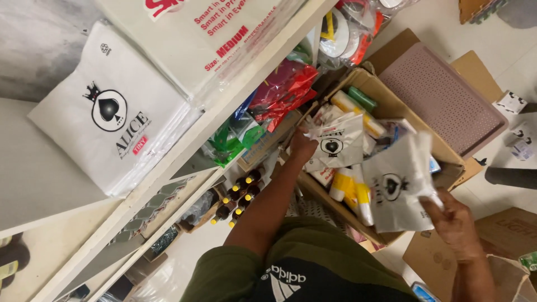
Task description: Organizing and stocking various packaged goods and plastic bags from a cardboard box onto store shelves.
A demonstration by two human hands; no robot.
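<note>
Now one white bag (404, 190) is gripped by the right hand (454, 223), another bag (335, 146) pinched by the left hand (302, 146) at ten o'clock, kept apart above the box (391, 106).

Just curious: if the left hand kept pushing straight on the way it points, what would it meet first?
Probably the white plastic bag the left hand already grips, then the packed goods in the cardboard box; depth is unclear.

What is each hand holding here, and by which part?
Left hand: white printed bag, gripped at its left edge. Right hand: another white printed bag, pinched at its lower right corner.
</note>
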